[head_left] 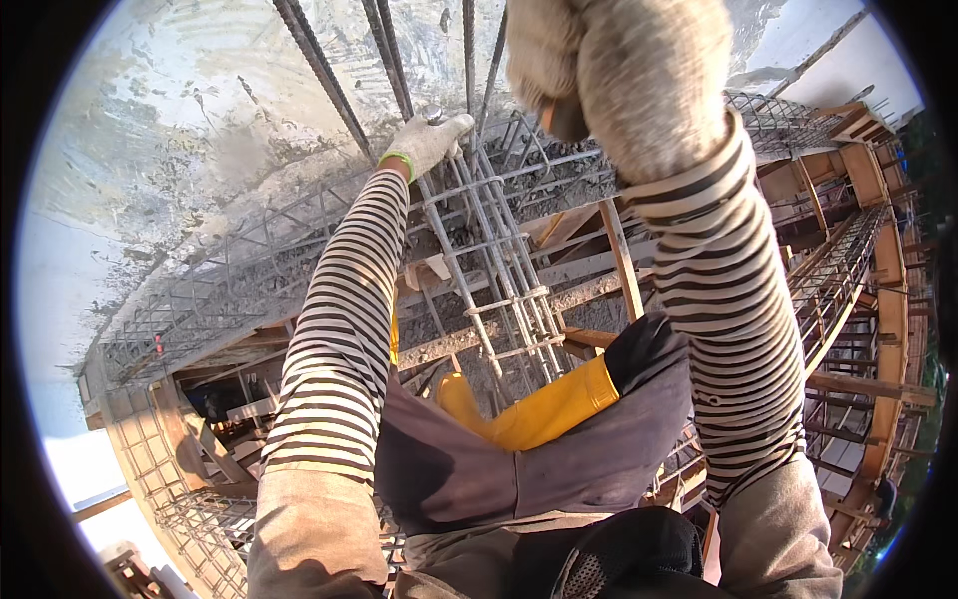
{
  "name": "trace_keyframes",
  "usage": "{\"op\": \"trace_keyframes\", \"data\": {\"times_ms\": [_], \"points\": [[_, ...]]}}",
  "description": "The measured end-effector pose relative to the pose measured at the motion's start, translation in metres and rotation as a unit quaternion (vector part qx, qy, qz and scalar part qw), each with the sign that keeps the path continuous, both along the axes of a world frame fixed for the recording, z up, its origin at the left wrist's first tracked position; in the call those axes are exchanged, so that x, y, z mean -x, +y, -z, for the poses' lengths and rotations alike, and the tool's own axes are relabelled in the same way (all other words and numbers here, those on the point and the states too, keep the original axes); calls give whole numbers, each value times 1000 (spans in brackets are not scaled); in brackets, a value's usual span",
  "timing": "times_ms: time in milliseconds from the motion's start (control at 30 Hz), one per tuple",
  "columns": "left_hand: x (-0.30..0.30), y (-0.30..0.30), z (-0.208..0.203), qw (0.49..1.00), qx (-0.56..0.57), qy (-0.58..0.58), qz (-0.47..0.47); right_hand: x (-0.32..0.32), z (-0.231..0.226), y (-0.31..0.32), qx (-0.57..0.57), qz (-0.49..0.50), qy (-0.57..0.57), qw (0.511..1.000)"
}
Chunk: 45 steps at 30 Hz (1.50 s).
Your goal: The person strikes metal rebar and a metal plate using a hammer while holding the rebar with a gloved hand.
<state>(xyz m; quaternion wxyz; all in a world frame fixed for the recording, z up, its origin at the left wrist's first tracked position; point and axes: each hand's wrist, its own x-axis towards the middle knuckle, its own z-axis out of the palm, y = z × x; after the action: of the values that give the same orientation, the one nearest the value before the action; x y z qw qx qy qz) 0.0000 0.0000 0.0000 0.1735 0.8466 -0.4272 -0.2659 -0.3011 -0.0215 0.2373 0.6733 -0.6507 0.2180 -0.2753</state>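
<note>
My left hand [429, 143], in a whitish knit glove with a green cuff edge, is closed where upright bars meet the rebar cage [499, 240]. A round grey metal head [432, 114] sticks out at the top of its grip; the rest of that piece is hidden. Raised higher and closer, my right hand [639, 85] is gloved and wrapped round a tool handle. Only the brown and dark butt of the handle [565, 118] shows below the fist; its other end is out of view. Several upright rebars [389, 55] rise behind the hands.
A stained concrete wall [200, 120] stands ahead. Long rebar cages [230, 250] run left and right, with timber formwork [888, 290] at the right. My legs, in yellow boots [559, 404], straddle the bars. Gaps between timbers open onto lower levels. A wooden post [622, 260] stands near the cage.
</note>
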Motion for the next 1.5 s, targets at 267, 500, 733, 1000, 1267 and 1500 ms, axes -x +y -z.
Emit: {"op": "trace_keyframes", "data": {"times_ms": [267, 500, 733, 1000, 1267, 1500], "points": [[69, -47, -11, 992, 119, 44, -15, 69, 1, -7, -147, -133, 261, 945], [83, -72, 7, 969, 213, 122, 33, 71, -62, -14, 41, 12, 20, 999], [71, -43, -4, 991, 107, 31, -76, 55, 84, -40, -179, -88, 298, 933], [92, -50, -29, 968, 164, 99, -164, 161, 164, 11, -326, 29, 242, 913], [114, -102, -11, 917, 281, -24, -282, 185, 212, 11, -364, 54, 324, 872], [38, -141, 15, 941, 225, -34, -248, 169, 241, 22, -280, -51, 356, 890]]}}
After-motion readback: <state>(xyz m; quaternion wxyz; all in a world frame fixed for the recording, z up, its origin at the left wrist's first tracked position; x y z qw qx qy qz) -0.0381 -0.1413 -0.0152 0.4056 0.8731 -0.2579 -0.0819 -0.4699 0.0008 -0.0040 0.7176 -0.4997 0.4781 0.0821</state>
